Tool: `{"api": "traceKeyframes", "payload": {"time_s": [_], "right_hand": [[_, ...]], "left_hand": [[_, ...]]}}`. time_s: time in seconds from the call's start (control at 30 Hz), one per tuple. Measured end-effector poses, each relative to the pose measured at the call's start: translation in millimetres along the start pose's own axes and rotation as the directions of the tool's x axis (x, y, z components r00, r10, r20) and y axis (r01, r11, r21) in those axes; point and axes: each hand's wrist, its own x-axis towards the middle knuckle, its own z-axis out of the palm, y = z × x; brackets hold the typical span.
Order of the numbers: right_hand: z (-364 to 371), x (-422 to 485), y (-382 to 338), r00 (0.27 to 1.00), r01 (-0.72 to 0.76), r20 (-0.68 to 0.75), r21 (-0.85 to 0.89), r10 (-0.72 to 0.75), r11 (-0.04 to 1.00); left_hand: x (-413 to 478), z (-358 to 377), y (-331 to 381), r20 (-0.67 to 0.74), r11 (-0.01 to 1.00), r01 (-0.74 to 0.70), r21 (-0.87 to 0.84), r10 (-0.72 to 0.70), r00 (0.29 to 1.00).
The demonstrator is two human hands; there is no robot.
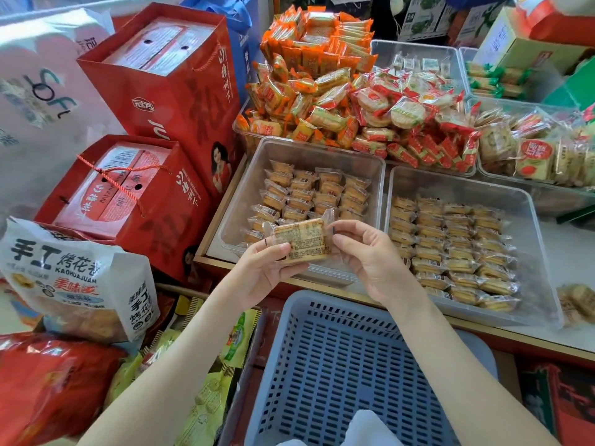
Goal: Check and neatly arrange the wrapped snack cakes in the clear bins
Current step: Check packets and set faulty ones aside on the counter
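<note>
While both hands pinch it, snack cake (302, 241) lies between.

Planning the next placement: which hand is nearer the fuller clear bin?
Right. The right hand, pinching the cake's right end, is at the fuller clear bin's left wall; the left hand holds the other end, farther away.

The half-filled clear plastic bin (309, 149) sits at 12 o'clock, the fuller clear plastic bin (450, 181) just beside it at 2, and the blue-grey slotted plastic basket (322, 365) before both at 6.
</note>
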Motion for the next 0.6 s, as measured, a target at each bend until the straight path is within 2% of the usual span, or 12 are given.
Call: {"api": "traceKeyframes", "payload": {"time_s": [0.03, 0.07, 0.1, 0.17, 0.2, 0.23, 0.3, 0.37, 0.5, 0.53, 0.57, 0.6], "right_hand": [[0, 3, 2, 1.0, -0.023, 0.001, 0.047, 0.023, 0.999], [-1, 6, 5, 0.999, -0.018, -0.035, -0.028, 0.017, 0.999], [-2, 10, 9, 0.994, 0.01, -0.101, -0.222, -0.033, 0.975], [-4, 16, 15, 0.944, 0.083, -0.183, -0.673, -0.275, 0.735], [-3, 17, 17, 0.921, 0.131, -0.131, -0.781, -0.366, 0.61], [-1, 19, 18, 0.924, 0.177, -0.047, -0.827, -0.379, 0.534], [6, 23, 25, 0.96, 0.218, 0.101, -0.858, -0.263, 0.466], [8, 30, 36, 0.979, 0.175, 0.101, -0.866, -0.177, 0.469], [-7, 48, 31, 0.985, 0.027, -0.09, -0.769, -0.15, 0.638], [-14, 53, 28, 0.988, -0.021, -0.113, -0.762, -0.101, 0.647], [-22, 59, 24, 0.993, -0.063, -0.11, -0.777, -0.036, 0.626], [-29, 64, 22, 0.996, -0.087, -0.08, -0.82, 0.037, 0.566]], "left_hand": [[2, -1, 0, -0.011, 1.0, 0.005, 0.01, -0.005, 1.0], [4, 0, 0, -0.048, 0.999, 0.017, 0.039, -0.015, 0.999], [7, 0, 1, -0.112, 0.995, 0.04, 0.086, -0.03, 0.993], [15, 3, 0, -0.247, 0.966, 0.095, 0.24, -0.033, 0.968], [20, 4, -1, -0.299, 0.942, 0.112, 0.316, -0.013, 0.954], [24, 7, -1, -0.334, 0.92, 0.122, 0.373, 0.011, 0.942], [30, 16, -1, -0.356, 0.883, 0.124, 0.453, 0.052, 0.933], [35, 22, -2, -0.323, 0.84, 0.138, 0.526, 0.047, 0.945], [41, 12, -3, -0.106, 0.764, 0.153, 0.627, -0.111, 0.988], [42, 6, -2, -0.084, 0.703, 0.134, 0.698, -0.105, 0.991], [44, 0, 0, -0.076, 0.596, 0.1, 0.796, -0.066, 0.995], [46, -7, 3, -0.07, 0.424, 0.063, 0.903, 0.001, 0.998]]}}
